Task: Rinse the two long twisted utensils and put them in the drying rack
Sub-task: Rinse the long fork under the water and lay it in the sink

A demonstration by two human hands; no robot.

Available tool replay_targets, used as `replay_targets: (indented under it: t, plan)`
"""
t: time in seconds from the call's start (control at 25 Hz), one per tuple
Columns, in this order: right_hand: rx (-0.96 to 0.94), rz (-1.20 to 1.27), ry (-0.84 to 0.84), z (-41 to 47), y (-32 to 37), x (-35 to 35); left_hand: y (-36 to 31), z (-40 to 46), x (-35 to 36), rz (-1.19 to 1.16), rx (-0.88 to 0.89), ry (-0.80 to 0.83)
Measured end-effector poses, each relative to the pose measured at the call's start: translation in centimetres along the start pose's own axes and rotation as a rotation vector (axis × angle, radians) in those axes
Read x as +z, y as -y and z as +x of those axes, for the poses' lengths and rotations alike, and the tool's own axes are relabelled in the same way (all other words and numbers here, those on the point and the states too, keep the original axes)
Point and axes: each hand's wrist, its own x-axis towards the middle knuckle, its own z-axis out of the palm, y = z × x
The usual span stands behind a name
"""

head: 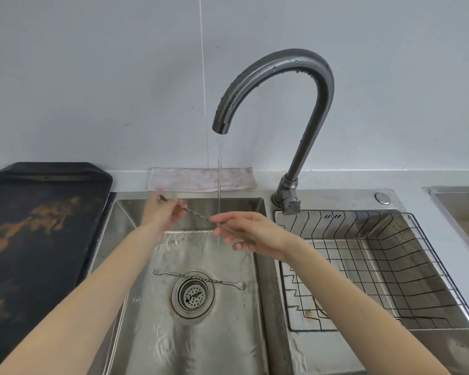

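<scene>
One long twisted metal utensil (197,213) is held level over the left sink basin (228,334), under the thin stream of water from the tap (276,66). My left hand (161,212) pinches its far left end. My right hand (248,232) grips its other end right where the water falls. The second twisted utensil (201,278), with a small fork at one end and a spoon at the other, lies on the basin floor across the drain strainer (192,295). A black wire drying rack (390,266) sits in the right basin with nothing in it.
A dark, stained tray (38,226) lies on the counter to the left of the sink. A pale folded cloth (201,178) rests against the wall behind the basin. Another steel basin edge (460,201) shows at far right.
</scene>
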Motion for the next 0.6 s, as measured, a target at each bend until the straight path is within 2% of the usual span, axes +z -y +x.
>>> replay_targets:
  t: [0.12,0.2,0.44,0.52,0.6]
  plan:
    - [-0.088,0.154,0.001,0.6,1.2,0.4,2.2,0.1,-0.2,0.096,-0.077,-0.007]
    - [-0.143,0.078,-0.113,1.4,1.4,0.8,3.6,-0.4,0.0,0.126,-0.144,0.021]
    - [-0.126,-0.158,-0.441,3.8,2.1,2.1,7.4,-1.8,-0.5,0.309,-0.319,0.185]
    - [-0.150,-0.198,-0.509,4.4,2.7,2.3,8.1,-2.6,-0.5,0.420,-0.316,0.232]
    - [-0.175,-0.150,-0.525,5.0,3.2,2.4,8.7,-2.9,-0.7,0.643,-0.199,0.282]
